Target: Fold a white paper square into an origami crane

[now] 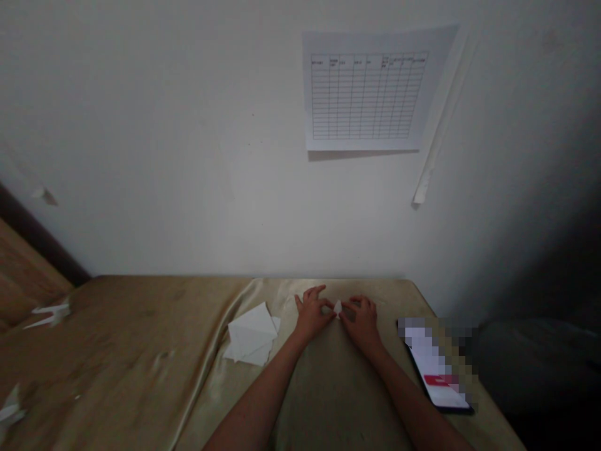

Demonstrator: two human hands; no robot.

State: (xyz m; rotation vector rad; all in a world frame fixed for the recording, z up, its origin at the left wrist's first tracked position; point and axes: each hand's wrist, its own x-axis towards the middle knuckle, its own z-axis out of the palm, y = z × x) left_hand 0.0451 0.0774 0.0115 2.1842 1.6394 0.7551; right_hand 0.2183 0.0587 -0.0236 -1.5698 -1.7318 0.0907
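A small folded piece of white paper (pixel 338 308) stands between my hands near the back of the cloth-covered table. My left hand (pixel 313 311) pinches its left side with thumb and index finger, the other fingers spread. On the right side, my right hand (pixel 361 317) pinches the same piece, its other fingers curled. Several white paper sheets (pixel 252 332) lie in a loose pile to the left of my left hand.
A phone (pixel 439 369) with a lit screen lies at the right edge of the gold cloth (pixel 338 401). Folded white paper shapes (pixel 54 313) rest at the far left. Behind the table rises a wall with a printed table sheet (pixel 366 94).
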